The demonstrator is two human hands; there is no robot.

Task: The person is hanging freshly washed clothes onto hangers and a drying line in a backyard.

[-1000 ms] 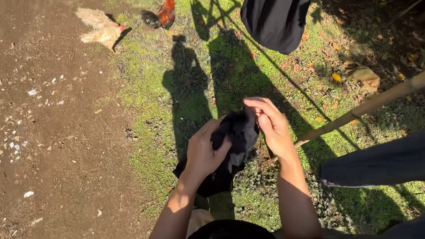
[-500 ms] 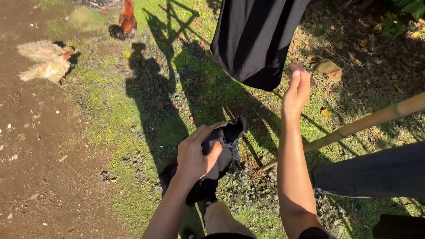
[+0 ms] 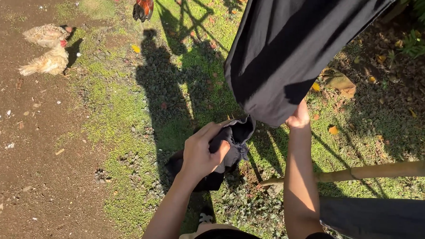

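1. Left hand (image 3: 202, 155): nearest the camera, low and centre; fingers curled tight around a bunched dark cloth (image 3: 230, 142), thumb pressed over the top of the bundle. The bundle's loose end rises up and to the right of the fist, while its lower part hangs below the wrist.
2. Right hand (image 3: 298, 117): raised higher and farther out, forearm running almost straight up the frame. The fingers are hidden behind the hem of the hanging garment (image 3: 292, 51), so whether they pinch the fabric or merely touch it cannot be told.
3. Key relation: the hanging garment lies directly above and beyond the right hand, its long axis running diagonally from upper right down to a low corner just beside that hand. The right hand is at the hem; the left hand stands apart, down and to the left, with the bundle's tip near the same corner.
4. Bamboo pole (image 3: 372, 172): slants across at right, with a dark draped cloth (image 3: 384, 225) below it.
5. Mossy ground (image 3: 122, 111): carries long shadows.
6. Pale chickens (image 3: 46, 50) and a red rooster (image 3: 144, 2): farthest, upper left.
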